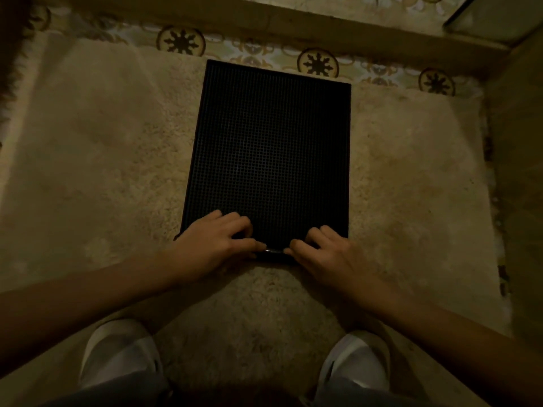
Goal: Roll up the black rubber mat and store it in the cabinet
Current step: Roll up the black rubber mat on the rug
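A black rubber mat (pixel 270 148) with a fine grid surface lies flat on a beige shaggy rug, its long side running away from me. Both hands rest on its near edge. My left hand (pixel 219 240) grips the near left part, fingers curled over the top and thumb under the rim. My right hand (pixel 318 251) grips the near right part the same way. Between the thumbs the near edge is lifted and curled slightly. No cabinet can be made out.
The beige rug (pixel 102 171) covers most of the floor. Patterned tiles (pixel 182 41) show along its far side, below a low step or baseboard (pixel 293 19). A pale surface (pixel 493 22) stands at the top right. My two white slippers (pixel 117 353) are near the bottom.
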The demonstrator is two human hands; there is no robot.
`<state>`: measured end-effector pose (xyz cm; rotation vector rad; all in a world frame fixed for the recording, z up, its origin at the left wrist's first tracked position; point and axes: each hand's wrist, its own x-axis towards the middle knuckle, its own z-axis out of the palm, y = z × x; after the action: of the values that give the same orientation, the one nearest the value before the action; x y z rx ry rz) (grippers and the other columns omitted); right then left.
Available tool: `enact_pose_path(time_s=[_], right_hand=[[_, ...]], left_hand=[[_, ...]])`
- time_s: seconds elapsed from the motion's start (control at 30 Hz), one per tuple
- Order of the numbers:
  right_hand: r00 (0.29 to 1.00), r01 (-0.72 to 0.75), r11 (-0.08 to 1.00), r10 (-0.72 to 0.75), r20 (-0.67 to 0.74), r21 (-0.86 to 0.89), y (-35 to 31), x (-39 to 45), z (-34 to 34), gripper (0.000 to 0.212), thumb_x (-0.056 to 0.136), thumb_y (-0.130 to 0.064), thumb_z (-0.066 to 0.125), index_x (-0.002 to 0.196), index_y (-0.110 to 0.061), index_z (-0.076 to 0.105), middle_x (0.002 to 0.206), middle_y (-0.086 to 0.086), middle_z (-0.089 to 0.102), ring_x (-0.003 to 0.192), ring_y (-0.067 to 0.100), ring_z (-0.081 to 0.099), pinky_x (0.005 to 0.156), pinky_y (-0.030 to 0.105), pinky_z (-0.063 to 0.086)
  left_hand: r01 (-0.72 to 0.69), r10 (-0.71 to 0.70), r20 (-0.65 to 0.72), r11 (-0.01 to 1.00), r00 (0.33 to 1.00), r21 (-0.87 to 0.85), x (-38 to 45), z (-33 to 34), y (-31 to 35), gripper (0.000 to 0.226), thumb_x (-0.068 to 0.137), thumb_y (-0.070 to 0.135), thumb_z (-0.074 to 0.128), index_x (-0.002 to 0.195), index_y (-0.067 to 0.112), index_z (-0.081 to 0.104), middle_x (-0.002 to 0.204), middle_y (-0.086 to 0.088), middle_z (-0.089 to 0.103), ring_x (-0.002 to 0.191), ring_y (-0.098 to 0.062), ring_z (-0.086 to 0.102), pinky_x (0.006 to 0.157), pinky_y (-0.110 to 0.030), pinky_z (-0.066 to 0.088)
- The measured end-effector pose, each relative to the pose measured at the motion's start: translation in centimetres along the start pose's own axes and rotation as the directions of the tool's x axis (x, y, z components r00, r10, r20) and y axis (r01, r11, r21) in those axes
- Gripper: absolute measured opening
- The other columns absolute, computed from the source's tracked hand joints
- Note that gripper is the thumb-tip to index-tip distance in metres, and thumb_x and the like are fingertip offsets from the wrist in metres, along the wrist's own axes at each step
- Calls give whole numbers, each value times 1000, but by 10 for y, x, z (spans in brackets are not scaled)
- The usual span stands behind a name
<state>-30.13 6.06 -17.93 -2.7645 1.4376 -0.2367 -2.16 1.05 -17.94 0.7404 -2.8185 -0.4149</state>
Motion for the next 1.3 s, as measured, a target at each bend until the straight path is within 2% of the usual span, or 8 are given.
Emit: enact_pose_path(time_s=[0.13,0.27,0.37,0.53,0.67,0.87,1.1,1.3], right_hand=[[999,-21,999,20,39,31,-3,1,0,35,109,-37,45,89,-14,64,83,6,57,67,19,49,43,32,37],[996,-90,995,88,33,48,2,10,-2,37,108,-37,44,86,-12,60,94,11,56,64,15,41,42,33,43],[996,-91,995,90,-18,-52,3,12,3,42,109,-38,43,80,-15,62,77,4,58,63,20,54,42,37,46],[988,-130,991,126,-92,-38,8,19,6,39,107,-32,49,72,-16,58,64,1,57,53,19,53,40,38,47],[976,-156,979,132,-171,-134,11,24,3,38,105,-30,55,69,-17,58,60,1,56,53,18,52,43,33,42],[956,-235,969,215,-199,-82,-14,39,17,35,105,-35,44,85,-12,62,80,9,58,71,27,52,59,41,40],[962,-192,981,182,-202,-30,-3,48,30,34,107,-31,38,85,-14,59,76,4,56,67,23,51,55,37,40],[955,-223,975,220,-201,10,12,69,23,39,107,-32,41,77,-17,59,68,0,56,57,18,52,43,32,38]], left_hand=[[106,-106,-11,992,994,63,-6,18,28,34,90,26,54,122,12,57,111,-8,62,91,-24,57,70,-36,46],[79,-79,1,995,997,68,2,21,15,34,97,37,45,117,11,56,108,-9,60,90,-24,55,73,-38,46],[8,-9,6,996,1000,84,8,20,5,44,99,51,49,115,11,59,106,-10,60,88,-25,54,71,-38,50],[9,-13,-60,998,998,-63,11,14,-6,40,97,47,60,118,13,66,102,-8,57,85,-17,50,63,-29,47],[20,-25,-51,995,998,-103,14,10,-11,43,99,47,55,120,12,67,102,-6,58,85,-18,53,60,-32,51],[99,-100,7,978,995,-186,26,-2,-23,44,97,51,52,115,16,72,97,-3,63,84,-15,59,65,-35,55],[145,-132,-178,988,975,60,26,6,-11,31,101,38,55,90,11,66,84,-6,61,71,-22,53,57,-37,46],[306,-278,-143,919,950,248,36,18,-3,42,103,43,36,101,8,59,94,-12,60,77,-28,51,64,-40,41]])
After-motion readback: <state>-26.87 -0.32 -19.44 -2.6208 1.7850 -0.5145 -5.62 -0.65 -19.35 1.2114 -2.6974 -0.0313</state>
